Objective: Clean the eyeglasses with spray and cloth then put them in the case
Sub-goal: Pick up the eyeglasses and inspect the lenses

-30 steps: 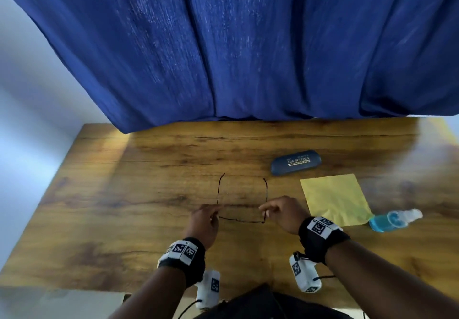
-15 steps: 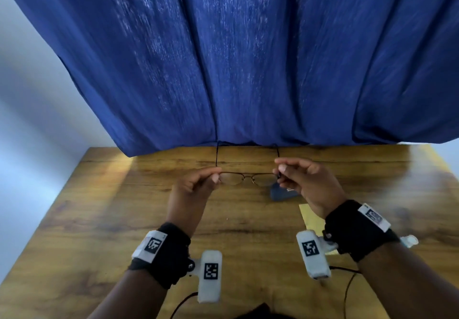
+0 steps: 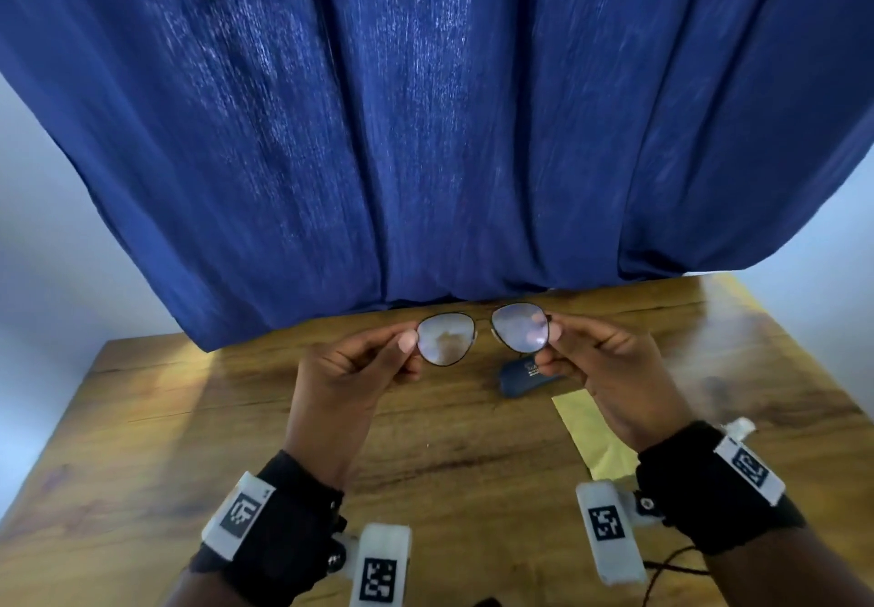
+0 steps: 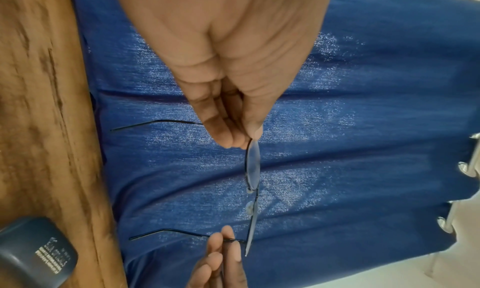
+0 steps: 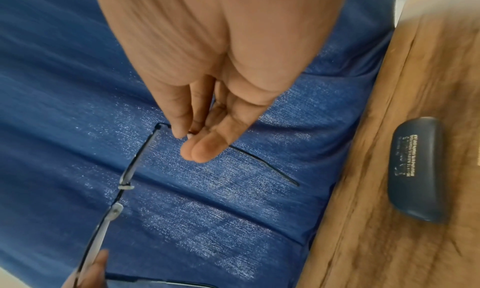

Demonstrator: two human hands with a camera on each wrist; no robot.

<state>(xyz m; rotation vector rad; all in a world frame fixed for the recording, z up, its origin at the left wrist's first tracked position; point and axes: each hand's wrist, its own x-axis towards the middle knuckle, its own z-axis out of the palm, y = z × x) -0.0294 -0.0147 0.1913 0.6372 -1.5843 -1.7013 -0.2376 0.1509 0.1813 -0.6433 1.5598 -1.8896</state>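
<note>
Thin dark-framed eyeglasses [image 3: 482, 338] hang in the air above the wooden table [image 3: 198, 417], lenses facing me, temples unfolded and pointing away. My left hand [image 3: 402, 346] pinches the frame's left end [image 4: 253, 142]. My right hand [image 3: 551, 339] pinches the right end at the hinge [image 5: 191, 133]. The dark blue glasses case [image 3: 522, 377] lies shut on the table just below the glasses, also seen as the case [image 5: 415, 169] and the case [image 4: 33, 253]. The yellow cloth [image 3: 591, 431] lies right of it, partly behind my right wrist. Only the white cap of the spray bottle [image 3: 740, 427] shows.
A blue curtain [image 3: 425, 133] hangs behind the table's far edge. White wall shows on both sides. Black cables [image 3: 662, 573] trail from the wrist cameras near the table's front.
Both hands picked the eyeglasses up from the table and raised them, then tipped the frame so the lenses now face me.
</note>
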